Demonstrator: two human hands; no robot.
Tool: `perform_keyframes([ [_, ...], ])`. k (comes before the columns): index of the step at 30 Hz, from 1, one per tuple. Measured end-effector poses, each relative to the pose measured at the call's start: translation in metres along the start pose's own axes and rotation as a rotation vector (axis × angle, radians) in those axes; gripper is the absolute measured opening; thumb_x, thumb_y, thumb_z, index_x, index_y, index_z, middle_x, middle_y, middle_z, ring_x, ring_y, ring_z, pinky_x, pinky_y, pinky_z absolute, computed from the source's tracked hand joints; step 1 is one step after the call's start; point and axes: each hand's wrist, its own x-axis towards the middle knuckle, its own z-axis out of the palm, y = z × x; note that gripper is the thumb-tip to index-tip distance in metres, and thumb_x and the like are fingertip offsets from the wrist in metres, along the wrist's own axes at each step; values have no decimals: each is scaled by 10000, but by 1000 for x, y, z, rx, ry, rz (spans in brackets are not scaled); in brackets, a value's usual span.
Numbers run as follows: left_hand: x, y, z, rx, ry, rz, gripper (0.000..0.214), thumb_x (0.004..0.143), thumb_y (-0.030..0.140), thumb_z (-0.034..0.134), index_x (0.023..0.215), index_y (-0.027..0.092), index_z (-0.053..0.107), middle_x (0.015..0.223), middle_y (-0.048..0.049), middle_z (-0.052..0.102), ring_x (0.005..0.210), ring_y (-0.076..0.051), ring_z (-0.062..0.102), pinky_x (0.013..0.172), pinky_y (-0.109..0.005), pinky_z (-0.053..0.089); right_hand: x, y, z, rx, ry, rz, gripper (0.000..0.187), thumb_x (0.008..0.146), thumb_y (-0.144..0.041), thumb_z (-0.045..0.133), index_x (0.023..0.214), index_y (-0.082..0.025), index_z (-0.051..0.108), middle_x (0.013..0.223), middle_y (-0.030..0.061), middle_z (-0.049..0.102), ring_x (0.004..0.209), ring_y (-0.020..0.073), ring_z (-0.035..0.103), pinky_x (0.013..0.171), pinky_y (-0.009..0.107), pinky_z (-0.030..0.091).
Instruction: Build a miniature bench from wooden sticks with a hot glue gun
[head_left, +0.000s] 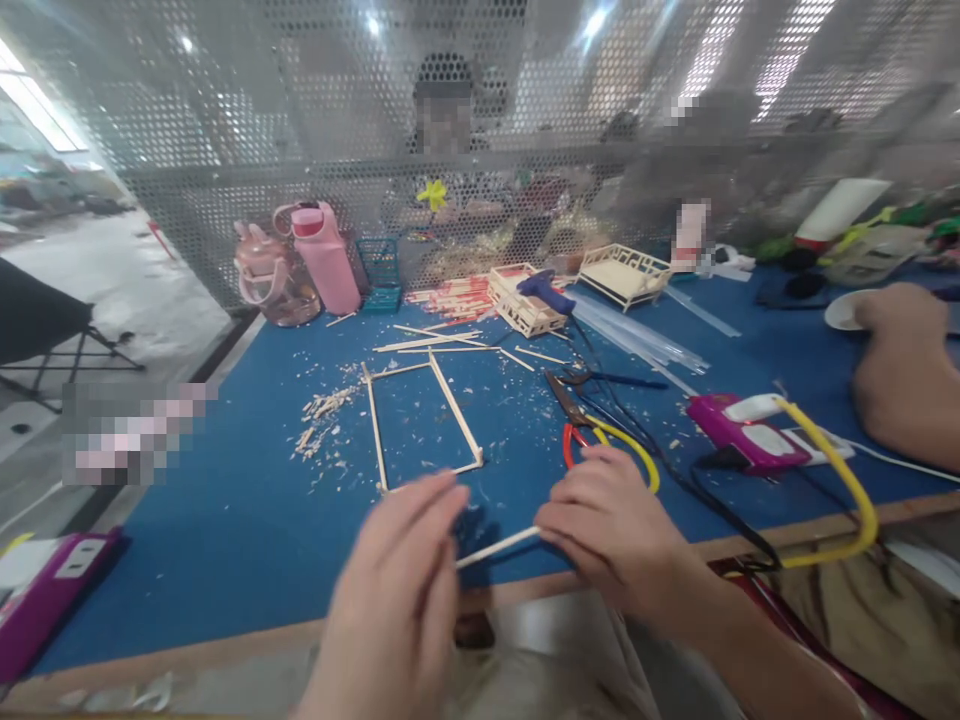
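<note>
My two hands hold a thin pale wooden stick over the near edge of the blue table. My left hand pinches its left end with the fingers pressed together. Around its right end my right hand is curled. Just beyond my hands a rectangular frame of glued sticks lies flat on the table. Pliers with red and yellow handles rest to the right of the frame, close to my right hand.
Wood shavings lie left of the frame, with loose sticks behind it. Farther back stand a pink bottle, a blue glue gun and small stick models. A purple device lies right; another person's arm rests far right. A mesh screen closes the back.
</note>
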Motion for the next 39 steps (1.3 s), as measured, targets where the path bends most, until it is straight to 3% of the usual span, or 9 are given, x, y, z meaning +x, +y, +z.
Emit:
perform_keyframes([
  [4, 15, 25, 21, -267, -370, -139, 284, 910, 205, 392, 934, 210, 675, 869, -23, 746, 739, -141, 689, 645, -212, 520, 7, -13, 1, -60, -32, -59, 218, 893, -102, 416, 775, -206, 566, 717, -22, 595, 681, 143, 495, 876, 404, 319],
  [11, 18, 19, 26, -324, -470, -335, 370, 905, 326, 405, 645, 183, 625, 590, -11, 639, 535, -128, 546, 496, -208, 381, 6, -11, 0, -13, -98, -26, 204, 868, -102, 437, 798, -237, 572, 731, -24, 617, 692, 160, 573, 906, 403, 411],
  [17, 18, 13, 20, -417, -404, -477, 404, 889, 405, 419, 579, 179, 545, 536, 5, 545, 509, -118, 462, 481, -208, 318, 17, 45, -9, 106, -11, 489, 295, 907, -318, 404, 1117, -167, 547, 1094, 127, 647, 972, 213, 637, 811, 335, 509],
  [21, 16, 8, 22, -454, -371, -566, 410, 869, 443, 439, 569, 178, 528, 541, 8, 529, 528, -122, 460, 497, -211, 317, 24, 89, -13, -305, -346, 841, 357, 935, -253, 291, 855, -149, 623, 939, 167, 683, 890, 260, 657, 752, 367, 475],
  [29, 17, -1, 25, -675, -299, -746, 388, 798, 491, 524, 596, 165, 582, 543, 9, 535, 519, -104, 432, 507, -212, 316, 26, 110, -4, -409, -512, 916, 200, 855, -221, 429, 817, -156, 614, 861, 162, 694, 796, 284, 664, 594, 335, 417],
  [32, 19, -6, 28, -934, -310, -914, 397, 696, 550, 620, 676, 154, 605, 504, 41, 498, 410, -54, 298, 411, -189, 202, 24, 104, -10, -412, -336, 925, 228, 884, -202, 357, 932, -143, 572, 771, 142, 669, 688, 248, 641, 562, 326, 396],
  [34, 19, -8, 30, -1116, -292, -979, 423, 634, 564, 674, 696, 151, 600, 500, 54, 490, 379, -30, 248, 384, -178, 160, 22, 95, -19, -321, 10, 943, 152, 873, -245, 419, 923, -164, 538, 652, 74, 619, 589, 215, 593, 537, 316, 390],
  [37, 17, -7, 29, -1203, -226, -932, 400, 664, 551, 672, 698, 157, 610, 576, 17, 558, 390, -31, 311, 370, -171, 195, 17, 74, -36, 125, 540, 939, 175, 824, -382, 561, 868, -223, 502, 502, -39, 477, 417, 132, 438, 426, 265, 335],
  [39, 17, -1, 26, -1124, -218, -818, 361, 744, 534, 614, 706, 176, 625, 633, -44, 616, 512, -105, 496, 374, -181, 258, 12, 53, -44, 553, 588, 895, 208, 824, -448, 568, 810, -248, 513, 448, -78, 367, 348, 89, 302, 342, 225, 233],
])
